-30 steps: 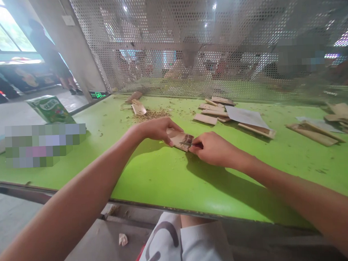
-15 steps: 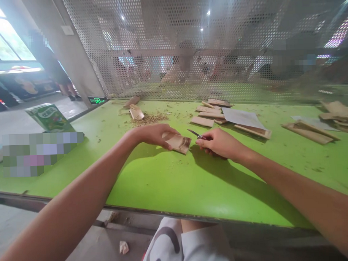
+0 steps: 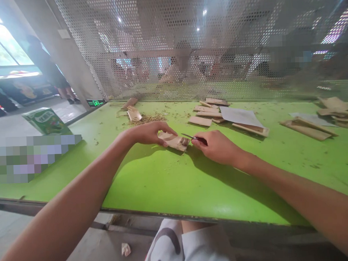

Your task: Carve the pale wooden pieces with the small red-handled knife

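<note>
Head view: a lime-green table (image 3: 176, 191) with a dark, worn front edge, strewn with brown crumbs (image 3: 152, 118) and small flecks. Along the back, an upright perforated metal screen (image 3: 159, 39), with blurred shapes and lights behind it. To the left, a slanting grey pillar (image 3: 55, 54), a bright window (image 3: 4, 43), a lit green exit sign (image 3: 95, 103) and a standing person (image 3: 47, 66). Below the table edge, a grey floor with a crumpled pale scrap (image 3: 126, 249), and white shorts (image 3: 205, 243) close to the front.

On the table's left side, a green carton (image 3: 49, 121) with white lettering, next to a pixelated patch; contents out of sight.

Toward the back, a cluster of pale brown strips (image 3: 200, 121) partly under a white sheet (image 3: 242, 116); farther right, more troughlike pieces (image 3: 308, 129). Near the crumbs, a short curved piece (image 3: 134, 113).

At centre, in front of the crumbs, a bamboo-like piece (image 3: 173, 140), dark-marked at its right end, gripped by the left hand (image 3: 149, 133) between thumb and fingers. Right hand (image 3: 216, 146) closed around the handle of a small knife (image 3: 188, 136), blade pointing left at the marked end; impossible to tell whether touching.
</note>
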{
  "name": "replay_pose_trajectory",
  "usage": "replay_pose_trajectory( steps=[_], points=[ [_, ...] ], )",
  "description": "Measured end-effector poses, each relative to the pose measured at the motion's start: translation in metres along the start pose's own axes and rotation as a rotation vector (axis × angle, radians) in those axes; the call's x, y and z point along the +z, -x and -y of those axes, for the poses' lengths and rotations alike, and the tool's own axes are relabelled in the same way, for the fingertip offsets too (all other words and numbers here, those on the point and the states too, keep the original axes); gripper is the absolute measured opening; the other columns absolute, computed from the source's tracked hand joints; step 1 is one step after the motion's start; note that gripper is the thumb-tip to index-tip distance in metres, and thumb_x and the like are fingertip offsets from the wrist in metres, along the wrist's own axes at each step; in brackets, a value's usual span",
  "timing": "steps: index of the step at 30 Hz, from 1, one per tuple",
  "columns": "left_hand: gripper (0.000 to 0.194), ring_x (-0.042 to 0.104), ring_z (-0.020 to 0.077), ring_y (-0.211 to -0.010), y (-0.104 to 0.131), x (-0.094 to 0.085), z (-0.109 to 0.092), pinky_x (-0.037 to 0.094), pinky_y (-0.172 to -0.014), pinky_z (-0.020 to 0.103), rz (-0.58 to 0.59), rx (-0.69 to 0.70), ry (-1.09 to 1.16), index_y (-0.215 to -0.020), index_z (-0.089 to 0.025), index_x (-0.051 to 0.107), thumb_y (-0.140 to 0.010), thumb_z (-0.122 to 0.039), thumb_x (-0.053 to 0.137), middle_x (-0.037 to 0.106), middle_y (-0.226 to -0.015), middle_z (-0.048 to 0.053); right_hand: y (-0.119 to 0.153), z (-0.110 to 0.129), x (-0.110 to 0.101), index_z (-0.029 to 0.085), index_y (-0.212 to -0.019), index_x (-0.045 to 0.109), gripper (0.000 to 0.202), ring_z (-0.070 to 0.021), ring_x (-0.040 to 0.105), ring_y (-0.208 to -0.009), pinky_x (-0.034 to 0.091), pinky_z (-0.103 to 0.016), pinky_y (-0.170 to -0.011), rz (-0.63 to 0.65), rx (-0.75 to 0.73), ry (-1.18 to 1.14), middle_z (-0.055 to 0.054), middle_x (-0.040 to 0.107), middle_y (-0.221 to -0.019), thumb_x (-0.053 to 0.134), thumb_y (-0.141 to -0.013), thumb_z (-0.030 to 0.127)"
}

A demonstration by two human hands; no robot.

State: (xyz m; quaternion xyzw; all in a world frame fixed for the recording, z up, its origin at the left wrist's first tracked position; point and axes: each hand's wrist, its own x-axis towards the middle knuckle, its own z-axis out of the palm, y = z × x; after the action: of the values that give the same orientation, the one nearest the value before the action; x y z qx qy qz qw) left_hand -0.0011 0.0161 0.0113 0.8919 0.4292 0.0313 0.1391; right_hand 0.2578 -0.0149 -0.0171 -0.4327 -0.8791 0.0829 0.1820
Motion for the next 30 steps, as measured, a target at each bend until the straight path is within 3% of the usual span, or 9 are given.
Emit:
replay_pose_trajectory(
  steps=[6,12,17,21,24,30],
  points=[
    [0.046,0.053,0.019,-0.112,0.001,-0.002,-0.002,0.036,-0.097,0.029,0.036,0.044,-0.032,-0.132,-0.025,0.055,-0.087,-0.035,0.055,0.059,-0.127,0.005,0.002,0.002,0.004,0.017,-0.075,0.063,0.029,-0.0136,0.049,-0.062,0.027,-0.027,-0.058,0.033,-0.14,0.108,-0.005,0.067,-0.075,0.044,-0.092,0.032],
    [0.046,0.052,0.0186,-0.115,0.002,-0.003,-0.008,0.036,-0.096,0.027,0.065,0.016,-0.022,-0.133,-0.026,0.053,-0.088,-0.035,0.053,0.056,-0.132,0.005,0.002,0.004,0.009,0.018,-0.081,0.063,0.029,-0.0157,0.052,-0.065,0.027,-0.028,-0.058,-0.004,-0.141,0.257,-0.006,0.067,-0.08,0.04,-0.094,0.03],
    [0.053,0.056,0.0192,-0.107,-0.002,0.003,-0.008,0.039,-0.091,0.028,0.018,-0.002,-0.012,-0.128,-0.027,0.058,-0.077,-0.039,0.067,0.06,-0.125,0.003,0.005,0.01,0.011,0.017,-0.086,0.063,0.031,-0.0161,0.053,-0.063,0.026,-0.029,-0.056,-0.017,-0.099,0.306,-0.007,0.067,-0.082,0.036,-0.095,0.031],
    [0.04,0.059,0.0165,-0.094,-0.005,0.007,-0.01,0.04,-0.083,0.026,-0.041,0.035,-0.018,-0.116,-0.026,0.067,-0.077,-0.035,0.068,0.066,-0.11,0.002,0.003,0.016,0.008,0.017,-0.088,0.064,0.028,-0.0153,0.053,-0.06,0.027,-0.028,-0.055,0.057,-0.075,0.252,-0.008,0.068,-0.078,0.038,-0.093,0.027],
    [0.034,0.059,0.0148,-0.089,-0.006,0.009,-0.011,0.04,-0.081,0.026,-0.058,0.04,-0.025,-0.112,-0.025,0.068,-0.078,-0.03,0.068,0.067,-0.106,0.002,-0.002,0.016,0.004,0.016,-0.078,0.063,0.028,-0.0127,0.048,-0.053,0.027,-0.027,-0.052,0.115,-0.061,0.162,-0.007,0.064,-0.068,0.041,-0.092,0.026],
    [0.036,0.06,0.0137,-0.087,-0.007,0.011,-0.013,0.042,-0.081,0.026,-0.052,0.038,0.031,-0.114,-0.025,0.068,-0.079,-0.021,0.065,0.069,-0.105,0.002,-0.009,0.006,-0.002,0.017,-0.067,0.055,0.026,-0.0081,0.043,-0.043,0.027,-0.022,-0.042,0.302,0.088,-0.212,0.0,0.055,-0.057,0.049,-0.087,0.032]
  ],
)
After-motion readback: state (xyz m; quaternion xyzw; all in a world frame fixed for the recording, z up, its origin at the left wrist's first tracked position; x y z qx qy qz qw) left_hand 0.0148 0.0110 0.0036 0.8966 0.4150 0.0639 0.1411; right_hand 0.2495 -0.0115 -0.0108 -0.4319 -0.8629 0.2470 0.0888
